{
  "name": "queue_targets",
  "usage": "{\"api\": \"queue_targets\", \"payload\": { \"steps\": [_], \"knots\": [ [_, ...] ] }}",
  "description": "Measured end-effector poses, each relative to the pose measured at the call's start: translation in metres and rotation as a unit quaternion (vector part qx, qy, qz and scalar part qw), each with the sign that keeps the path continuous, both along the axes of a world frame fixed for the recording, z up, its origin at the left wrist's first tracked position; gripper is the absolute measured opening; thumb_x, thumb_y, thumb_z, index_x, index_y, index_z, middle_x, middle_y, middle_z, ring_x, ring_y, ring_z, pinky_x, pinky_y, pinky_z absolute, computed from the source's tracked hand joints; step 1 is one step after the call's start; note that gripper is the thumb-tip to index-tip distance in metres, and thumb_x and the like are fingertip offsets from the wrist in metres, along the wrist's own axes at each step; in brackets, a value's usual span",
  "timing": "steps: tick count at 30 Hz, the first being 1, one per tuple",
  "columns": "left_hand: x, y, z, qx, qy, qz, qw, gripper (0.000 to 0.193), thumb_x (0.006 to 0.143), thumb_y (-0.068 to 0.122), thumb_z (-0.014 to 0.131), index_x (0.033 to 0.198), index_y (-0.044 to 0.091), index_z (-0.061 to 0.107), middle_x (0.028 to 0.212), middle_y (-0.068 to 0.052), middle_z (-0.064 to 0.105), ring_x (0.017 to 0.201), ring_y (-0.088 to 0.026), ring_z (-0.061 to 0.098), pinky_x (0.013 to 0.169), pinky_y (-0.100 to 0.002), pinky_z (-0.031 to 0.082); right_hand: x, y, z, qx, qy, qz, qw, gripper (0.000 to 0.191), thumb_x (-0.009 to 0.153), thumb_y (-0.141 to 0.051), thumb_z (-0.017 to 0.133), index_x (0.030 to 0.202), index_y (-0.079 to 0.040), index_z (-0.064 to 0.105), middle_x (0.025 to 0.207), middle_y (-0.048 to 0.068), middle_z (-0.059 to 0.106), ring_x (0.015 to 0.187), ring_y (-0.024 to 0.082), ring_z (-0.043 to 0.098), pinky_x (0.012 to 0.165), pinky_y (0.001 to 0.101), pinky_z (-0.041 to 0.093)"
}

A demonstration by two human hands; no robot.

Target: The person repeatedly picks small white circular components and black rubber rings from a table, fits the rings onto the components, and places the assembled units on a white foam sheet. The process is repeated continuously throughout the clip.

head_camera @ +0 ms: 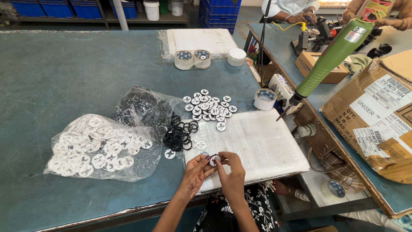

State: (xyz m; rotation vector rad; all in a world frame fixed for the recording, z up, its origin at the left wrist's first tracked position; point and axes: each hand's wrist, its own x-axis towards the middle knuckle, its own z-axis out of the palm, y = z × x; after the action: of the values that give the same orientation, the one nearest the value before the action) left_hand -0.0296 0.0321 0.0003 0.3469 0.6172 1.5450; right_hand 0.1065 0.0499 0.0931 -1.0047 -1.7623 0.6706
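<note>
Fingertips [216, 164] of both my left hand [196, 172] and right hand [231, 175] pinched together on one small white disc [214, 160], held just above the near edge of the white foam pad [257, 146]. Loose black rings [180, 135] heaped just left of the pad, a spread of white discs [210, 108] beyond. Further left: clear bag of white parts [94, 148], bag of black rings [141, 107] behind it, all on the blue-green table [64, 73].

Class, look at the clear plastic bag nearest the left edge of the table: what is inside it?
The clear bag holds many white ring-shaped discs, visible through the plastic. Those deeper in the pile are covered, so their number cannot be told.
</note>
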Motion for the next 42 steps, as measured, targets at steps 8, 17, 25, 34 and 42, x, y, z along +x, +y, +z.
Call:
{"api": "queue_targets", "payload": {
  "steps": [8,17,25,34,42],
  "knots": [
    [0.000,-0.001,-0.003,0.028,-0.007,-0.008,1.000,0.010,0.101,0.009,0.062,0.100,0.001,0.056,0.096,-0.011,0.067,0.092,-0.019,0.071,0.102,-0.043,0.060,0.000,0.001,-0.002,-0.030,0.015,0.000,0.999,0.016,0.084,-0.003,0.076,0.098,0.001,0.069,0.097,0.010,0.070,0.082,0.019,0.075,0.071,0.0304,0.059],
    [0.008,-0.003,0.008,0.047,0.105,0.010,0.993,0.022,0.097,0.017,0.066,0.102,-0.004,0.062,0.098,-0.010,0.072,0.097,-0.019,0.073,0.101,-0.039,0.060,0.015,0.015,-0.012,-0.138,0.045,0.029,0.989,0.017,0.084,-0.001,0.076,0.099,0.002,0.069,0.091,0.010,0.072,0.084,0.015,0.072,0.077,0.0296,0.063],
    [0.021,-0.005,0.014,0.044,0.201,0.064,0.976,0.026,0.094,0.017,0.070,0.106,-0.005,0.066,0.099,-0.011,0.075,0.095,-0.016,0.073,0.095,-0.031,0.060,0.020,0.019,-0.014,-0.190,0.045,0.043,0.980,0.017,0.082,0.000,0.076,0.098,0.002,0.070,0.094,0.008,0.072,0.084,0.013,0.070,0.072,0.0286,0.061],
    [0.031,-0.004,-0.004,0.056,0.197,0.118,0.972,0.015,0.093,0.006,0.072,0.100,-0.007,0.068,0.093,-0.012,0.074,0.086,-0.015,0.073,0.088,-0.031,0.063,0.030,0.020,-0.017,-0.237,0.033,0.094,0.966,0.017,0.083,-0.001,0.077,0.098,0.002,0.070,0.090,0.008,0.071,0.082,0.012,0.068,0.075,0.0271,0.059],
    [0.028,-0.005,0.002,0.058,0.219,0.095,0.969,0.013,0.092,0.004,0.072,0.100,-0.006,0.069,0.094,-0.011,0.075,0.088,-0.014,0.073,0.089,-0.029,0.061,0.039,0.028,-0.019,-0.308,0.046,0.120,0.943,0.015,0.087,0.000,0.069,0.103,0.000,0.069,0.095,0.003,0.072,0.089,0.011,0.073,0.075,0.0264,0.056]
  ]
}}
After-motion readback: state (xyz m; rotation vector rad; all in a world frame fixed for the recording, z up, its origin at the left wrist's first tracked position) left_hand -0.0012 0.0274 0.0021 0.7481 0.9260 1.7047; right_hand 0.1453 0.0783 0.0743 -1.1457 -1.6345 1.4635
